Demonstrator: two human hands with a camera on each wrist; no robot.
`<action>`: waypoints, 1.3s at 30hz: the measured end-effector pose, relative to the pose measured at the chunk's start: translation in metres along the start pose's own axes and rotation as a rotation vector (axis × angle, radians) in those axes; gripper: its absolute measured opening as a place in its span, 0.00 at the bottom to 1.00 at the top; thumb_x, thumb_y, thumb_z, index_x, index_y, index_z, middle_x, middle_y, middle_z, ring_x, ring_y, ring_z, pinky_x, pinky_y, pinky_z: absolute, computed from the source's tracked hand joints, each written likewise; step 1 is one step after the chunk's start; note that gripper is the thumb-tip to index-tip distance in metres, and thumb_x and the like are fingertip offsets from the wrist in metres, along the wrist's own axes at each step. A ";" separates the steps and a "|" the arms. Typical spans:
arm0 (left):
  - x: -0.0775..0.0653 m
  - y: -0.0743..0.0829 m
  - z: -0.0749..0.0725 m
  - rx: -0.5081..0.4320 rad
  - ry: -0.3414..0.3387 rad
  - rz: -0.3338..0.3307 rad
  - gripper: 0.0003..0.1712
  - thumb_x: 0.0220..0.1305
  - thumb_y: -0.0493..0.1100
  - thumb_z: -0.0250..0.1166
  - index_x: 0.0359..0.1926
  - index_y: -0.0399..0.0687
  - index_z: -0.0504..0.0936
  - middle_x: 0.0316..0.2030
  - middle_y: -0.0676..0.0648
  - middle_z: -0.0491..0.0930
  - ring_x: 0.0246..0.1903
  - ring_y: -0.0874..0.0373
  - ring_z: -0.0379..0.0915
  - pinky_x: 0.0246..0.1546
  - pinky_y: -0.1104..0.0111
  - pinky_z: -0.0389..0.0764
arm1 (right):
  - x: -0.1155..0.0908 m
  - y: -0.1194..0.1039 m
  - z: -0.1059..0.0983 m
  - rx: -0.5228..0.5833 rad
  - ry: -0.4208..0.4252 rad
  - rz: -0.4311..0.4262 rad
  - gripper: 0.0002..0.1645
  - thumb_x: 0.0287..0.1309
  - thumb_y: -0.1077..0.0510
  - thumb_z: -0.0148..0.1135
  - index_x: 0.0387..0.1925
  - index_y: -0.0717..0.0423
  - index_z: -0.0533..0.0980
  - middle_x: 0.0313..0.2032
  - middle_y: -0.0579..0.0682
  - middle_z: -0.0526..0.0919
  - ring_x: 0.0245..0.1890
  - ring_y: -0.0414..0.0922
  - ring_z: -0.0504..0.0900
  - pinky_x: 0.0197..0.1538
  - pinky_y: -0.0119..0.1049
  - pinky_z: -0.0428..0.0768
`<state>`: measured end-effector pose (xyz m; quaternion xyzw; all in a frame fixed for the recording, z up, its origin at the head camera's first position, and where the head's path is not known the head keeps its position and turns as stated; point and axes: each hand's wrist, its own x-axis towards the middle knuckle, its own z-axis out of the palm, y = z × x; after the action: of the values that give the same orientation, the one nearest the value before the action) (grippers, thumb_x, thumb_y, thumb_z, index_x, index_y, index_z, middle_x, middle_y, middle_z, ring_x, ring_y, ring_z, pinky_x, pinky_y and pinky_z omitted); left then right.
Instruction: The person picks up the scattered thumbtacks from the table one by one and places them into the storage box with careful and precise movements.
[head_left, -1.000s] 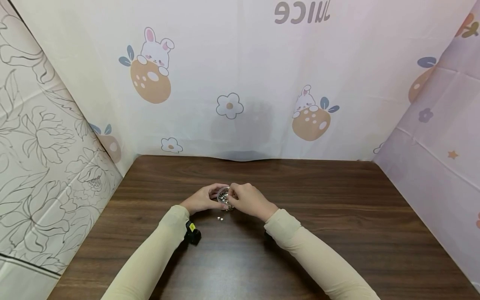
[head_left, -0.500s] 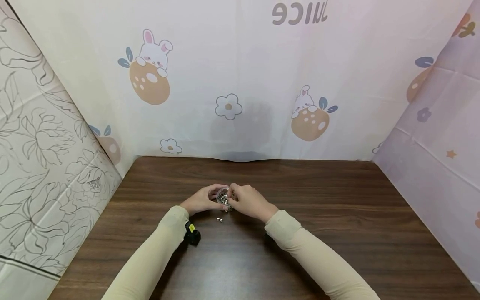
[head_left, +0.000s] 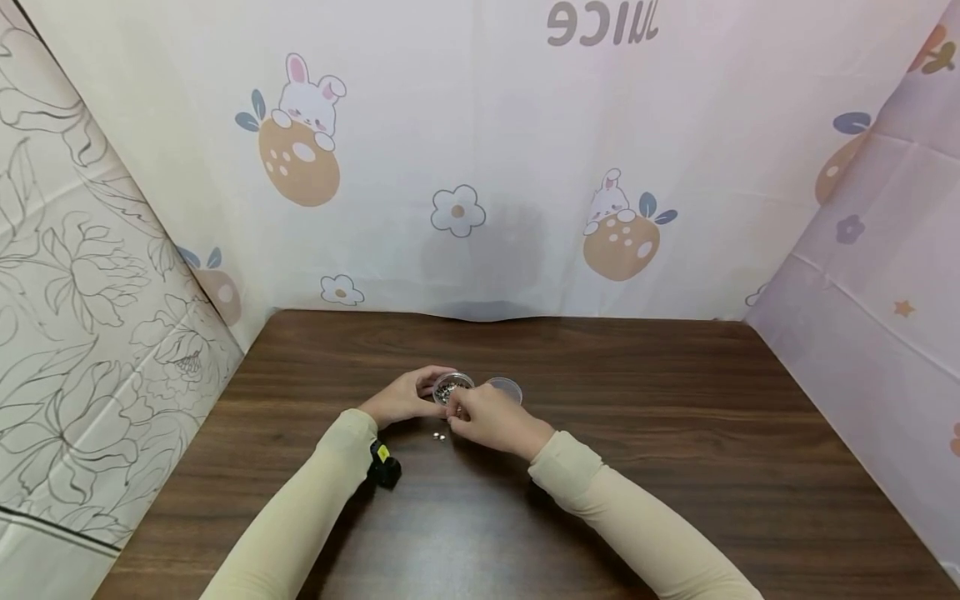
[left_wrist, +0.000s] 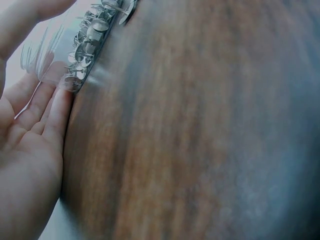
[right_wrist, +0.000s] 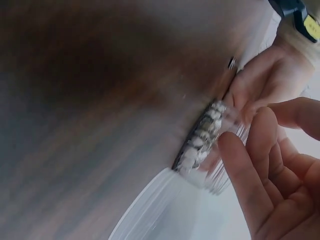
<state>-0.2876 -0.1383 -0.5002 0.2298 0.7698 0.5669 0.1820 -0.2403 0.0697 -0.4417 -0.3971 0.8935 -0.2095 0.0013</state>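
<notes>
A clear round plastic jar (head_left: 453, 380) stands on the table, holding several silver thumbtacks (left_wrist: 90, 42). My left hand (head_left: 401, 398) grips the jar from its left side, with thumb and fingers around the clear wall. My right hand (head_left: 495, 417) is at the near right side of the jar, its fingers bent. In the right wrist view, the thumb and a fingertip of the right hand (right_wrist: 272, 165) come together beside the jar; whether a tack is between them is hidden. Two loose thumbtacks (head_left: 438, 436) lie on the table just in front of the jar.
A clear round lid or dish (head_left: 506, 386) lies right of the jar, partly behind my right hand. The brown wood-grain table (head_left: 675, 433) meets patterned curtains (head_left: 525, 150) at its back and sides. A black wrist camera (head_left: 386, 468) sits under my left cuff.
My right hand has drawn out from over the jar's mouth, toward me and the loose thumbtacks, uncovering the clear lid or dish. My left hand keeps its grip on the jar.
</notes>
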 end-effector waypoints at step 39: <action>-0.009 0.025 -0.001 -0.040 -0.063 0.016 0.41 0.54 0.39 0.69 0.67 0.40 0.60 0.63 0.37 0.64 0.62 0.47 0.58 0.63 0.49 0.60 | 0.001 -0.012 0.002 -0.063 -0.142 -0.033 0.05 0.60 0.59 0.58 0.28 0.48 0.76 0.24 0.38 0.77 0.20 0.31 0.70 0.24 0.26 0.72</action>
<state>-0.2770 -0.1373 -0.4759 0.2500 0.7505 0.5760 0.2062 -0.2318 0.0612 -0.4386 -0.4253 0.8908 -0.1526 0.0485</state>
